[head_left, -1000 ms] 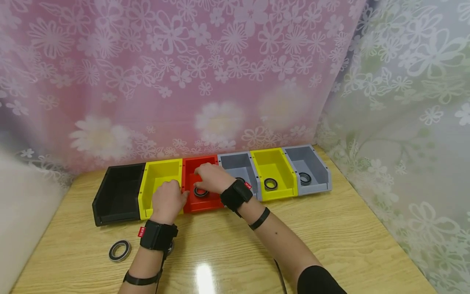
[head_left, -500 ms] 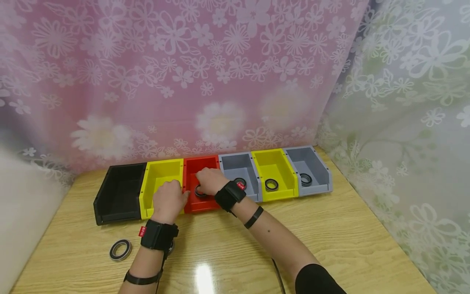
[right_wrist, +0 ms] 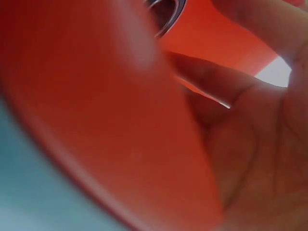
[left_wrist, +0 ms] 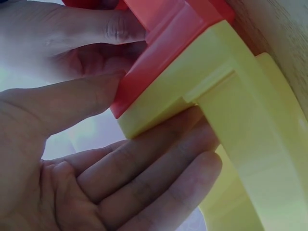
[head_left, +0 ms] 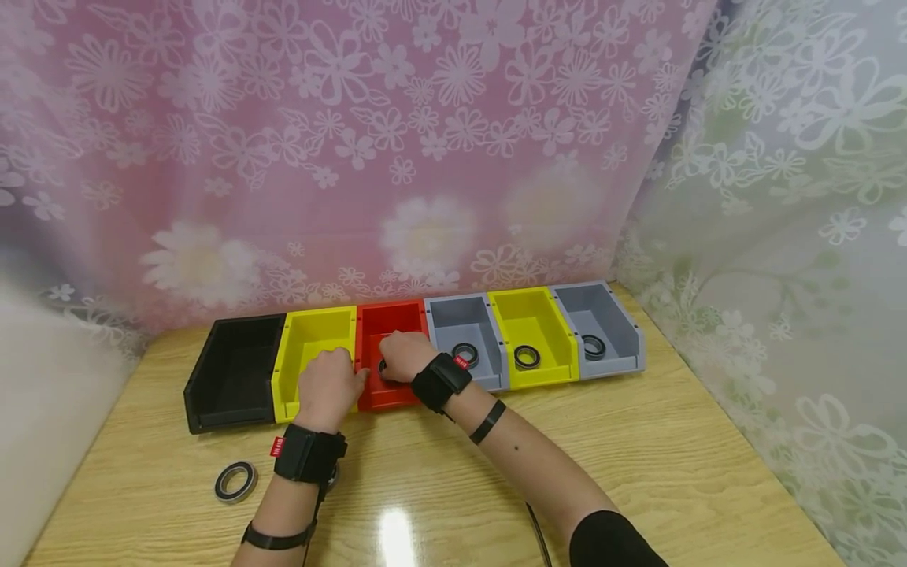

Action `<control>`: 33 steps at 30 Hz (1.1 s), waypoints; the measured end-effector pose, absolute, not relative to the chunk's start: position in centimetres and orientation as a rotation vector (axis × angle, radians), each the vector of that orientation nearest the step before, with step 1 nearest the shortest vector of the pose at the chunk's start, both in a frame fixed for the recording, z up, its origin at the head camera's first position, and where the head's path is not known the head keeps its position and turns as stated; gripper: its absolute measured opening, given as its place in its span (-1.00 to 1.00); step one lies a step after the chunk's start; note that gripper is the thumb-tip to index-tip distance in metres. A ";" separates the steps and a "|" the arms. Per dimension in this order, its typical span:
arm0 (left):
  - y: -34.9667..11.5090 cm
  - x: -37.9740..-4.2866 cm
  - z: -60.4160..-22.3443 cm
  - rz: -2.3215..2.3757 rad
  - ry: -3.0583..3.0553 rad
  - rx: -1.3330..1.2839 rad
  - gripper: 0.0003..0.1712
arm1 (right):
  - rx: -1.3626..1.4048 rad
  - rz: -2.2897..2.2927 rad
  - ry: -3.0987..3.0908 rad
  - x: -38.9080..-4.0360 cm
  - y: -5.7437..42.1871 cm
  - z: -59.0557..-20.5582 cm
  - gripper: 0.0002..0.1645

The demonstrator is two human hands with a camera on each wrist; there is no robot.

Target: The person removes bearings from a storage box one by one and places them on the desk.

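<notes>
A row of bins stands on the wooden table. My left hand point(head_left: 329, 386) grips the adjoining walls of the left yellow bin point(left_wrist: 231, 106) and the red bin point(left_wrist: 168, 43), thumb against the red wall, fingers on the yellow side. My right hand point(head_left: 406, 356) reaches down into the red bin, just beside a ball bearing point(right_wrist: 166, 14) lying there. That bearing is partly covered by the hand in the head view. In the right wrist view the red side wall hides the fingertips, so whether they touch the bearing cannot be seen.
A black bin point(head_left: 237, 374) ends the row at the left. Bearings lie in the grey bin point(head_left: 465, 354), the right yellow bin point(head_left: 527, 357) and the far-right grey bin point(head_left: 594, 346). Another bearing point(head_left: 235, 482) lies on the table point(head_left: 439, 488); one more is mostly hidden behind the left wrist.
My right hand has moved lower in the red bin, its fingers closer over the bearing, uncovering the bearing in the grey bin. The left hand keeps its place on the bin walls.
</notes>
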State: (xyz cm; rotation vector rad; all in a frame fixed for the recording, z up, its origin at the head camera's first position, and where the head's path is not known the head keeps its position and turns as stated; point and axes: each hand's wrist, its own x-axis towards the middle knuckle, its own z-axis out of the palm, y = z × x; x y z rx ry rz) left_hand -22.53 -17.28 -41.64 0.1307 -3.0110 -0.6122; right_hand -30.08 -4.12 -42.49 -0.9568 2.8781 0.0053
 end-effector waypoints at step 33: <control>-17.4 -22.7 -42.0 -0.616 -2.976 0.102 -0.59 | -0.887 -0.066 2.909 -28.8 -4.5 -43.6 -0.92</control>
